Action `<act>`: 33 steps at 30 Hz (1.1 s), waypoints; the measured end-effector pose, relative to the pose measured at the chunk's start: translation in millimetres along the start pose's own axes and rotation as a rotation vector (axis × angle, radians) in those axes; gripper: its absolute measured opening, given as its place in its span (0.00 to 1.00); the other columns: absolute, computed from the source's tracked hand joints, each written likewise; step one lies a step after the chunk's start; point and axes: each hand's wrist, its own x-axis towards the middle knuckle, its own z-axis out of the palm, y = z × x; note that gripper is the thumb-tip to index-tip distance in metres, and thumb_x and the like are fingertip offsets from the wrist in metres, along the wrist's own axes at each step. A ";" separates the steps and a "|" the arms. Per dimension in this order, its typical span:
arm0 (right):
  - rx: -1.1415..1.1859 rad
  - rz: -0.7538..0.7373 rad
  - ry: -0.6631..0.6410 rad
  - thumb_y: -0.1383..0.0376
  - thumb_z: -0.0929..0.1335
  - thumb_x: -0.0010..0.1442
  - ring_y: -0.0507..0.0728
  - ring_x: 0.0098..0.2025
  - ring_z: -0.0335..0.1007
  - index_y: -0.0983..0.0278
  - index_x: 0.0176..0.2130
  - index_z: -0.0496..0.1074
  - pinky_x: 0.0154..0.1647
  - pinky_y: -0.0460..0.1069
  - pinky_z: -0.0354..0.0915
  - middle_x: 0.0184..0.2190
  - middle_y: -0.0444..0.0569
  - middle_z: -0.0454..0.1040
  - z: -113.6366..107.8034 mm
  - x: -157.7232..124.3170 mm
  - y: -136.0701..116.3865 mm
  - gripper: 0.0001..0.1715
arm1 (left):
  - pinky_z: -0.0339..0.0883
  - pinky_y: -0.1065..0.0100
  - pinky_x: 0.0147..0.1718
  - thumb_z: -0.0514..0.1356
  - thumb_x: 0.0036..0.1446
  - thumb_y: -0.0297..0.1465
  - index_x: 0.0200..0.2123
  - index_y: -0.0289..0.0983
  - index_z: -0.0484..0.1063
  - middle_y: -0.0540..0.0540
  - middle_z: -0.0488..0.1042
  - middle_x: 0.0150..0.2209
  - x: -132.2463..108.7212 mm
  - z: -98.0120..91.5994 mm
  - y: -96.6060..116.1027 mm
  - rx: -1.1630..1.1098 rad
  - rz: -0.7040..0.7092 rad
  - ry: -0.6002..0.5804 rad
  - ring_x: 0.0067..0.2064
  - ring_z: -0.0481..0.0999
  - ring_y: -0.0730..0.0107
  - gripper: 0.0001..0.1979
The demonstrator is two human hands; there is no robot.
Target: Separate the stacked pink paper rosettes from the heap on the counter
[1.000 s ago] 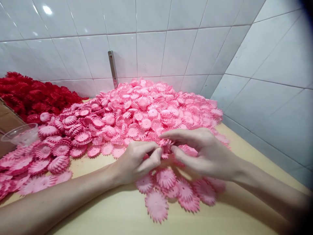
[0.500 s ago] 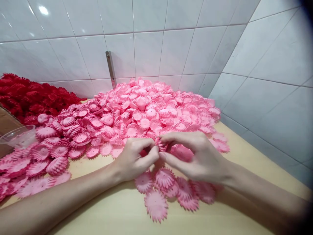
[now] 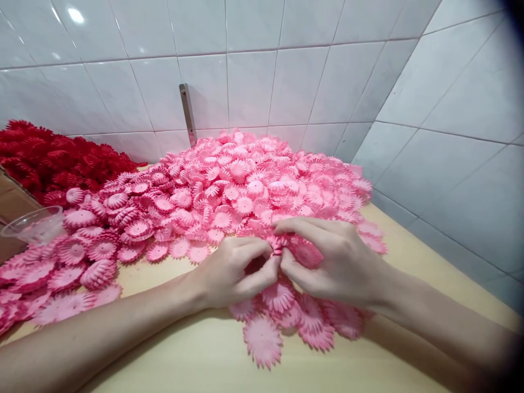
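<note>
Between my two hands is a small pink petal disc [image 3: 278, 245] with a fringed edge, partly hidden by my fingers. My left hand [image 3: 241, 270] pinches its left side between thumb and forefinger. On the other side my right hand [image 3: 327, 256] grips it with thumb and fingertips. Below the hands several loose pink petal discs [image 3: 263, 339] lie on the pale table [image 3: 184, 349], flat and overlapping. A large heap of the same pink discs [image 3: 245, 185] rises just behind the hands.
At the far left stands a heap of red fringed discs [image 3: 53, 158], beside a cardboard box [image 3: 14, 210]. A clear plastic cup [image 3: 35, 225] leans among the pink discs. White tiled walls [image 3: 249, 82] close off the back and right; a metal strip [image 3: 187, 114] is fixed there.
My left hand has shifted slightly right and down, with the pinched disc moving along. My right thumb has moved a little to the right. The heaps look the same.
</note>
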 end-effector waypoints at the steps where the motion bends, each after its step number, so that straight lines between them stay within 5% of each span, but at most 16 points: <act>1: 0.008 0.011 -0.010 0.75 0.65 0.52 0.56 0.28 0.73 0.69 0.34 0.72 0.26 0.49 0.67 0.28 0.52 0.77 0.7 -0.5 0.1 0.08 | 0.52 0.74 0.20 0.52 0.59 0.24 0.22 0.36 0.59 0.55 0.56 0.21 0.1 0.1 0.3 0.012 0.013 0.000 0.22 0.55 0.79 0.13; 10: 0.141 0.047 -0.093 0.74 0.64 0.60 0.51 0.29 0.73 0.66 0.34 0.72 0.28 0.45 0.66 0.30 0.48 0.78 -5.3 2.7 13.0 0.08 | 0.53 0.77 0.20 0.52 0.57 0.21 0.19 0.36 0.59 0.56 0.57 0.17 1.3 -2.4 -0.9 0.003 -0.037 0.084 0.19 0.56 0.81 0.14; 19: 0.256 0.143 -0.208 0.72 0.65 0.60 0.47 0.22 0.64 0.66 0.32 0.72 0.22 0.44 0.60 0.22 0.42 0.72 -21.6 12.8 17.0 0.08 | 0.50 0.78 0.18 0.52 0.55 0.20 0.17 0.34 0.59 0.56 0.56 0.16 3.0 -2.9 2.3 -0.015 -0.084 0.168 0.18 0.55 0.83 0.15; 25: 0.325 0.257 -0.127 0.73 0.64 0.58 0.47 0.20 0.60 0.66 0.26 0.69 0.19 0.44 0.56 0.18 0.41 0.68 -5.7 7.3 5.8 0.10 | 0.58 0.77 0.22 0.55 0.61 0.30 0.23 0.33 0.68 0.52 0.68 0.19 3.6 -4.8 4.6 -0.067 -0.203 0.105 0.21 0.65 0.80 0.14; 28: 0.310 0.235 -0.081 0.73 0.64 0.57 0.46 0.18 0.56 0.65 0.24 0.67 0.18 0.44 0.54 0.17 0.40 0.65 0.3 3.7 1.6 0.11 | 0.59 0.75 0.22 0.64 0.53 0.40 0.25 0.34 0.68 0.52 0.69 0.21 2.4 -2.9 3.9 0.007 -0.191 0.111 0.22 0.66 0.77 0.16; 33: 0.381 0.282 -0.119 0.70 0.64 0.61 0.48 0.21 0.64 0.66 0.28 0.70 0.20 0.44 0.60 0.21 0.43 0.71 -1.9 3.1 4.6 0.10 | 0.57 0.75 0.23 0.58 0.61 0.33 0.25 0.35 0.63 0.54 0.64 0.21 0.5 1.3 0.9 0.123 -0.147 0.122 0.22 0.62 0.79 0.13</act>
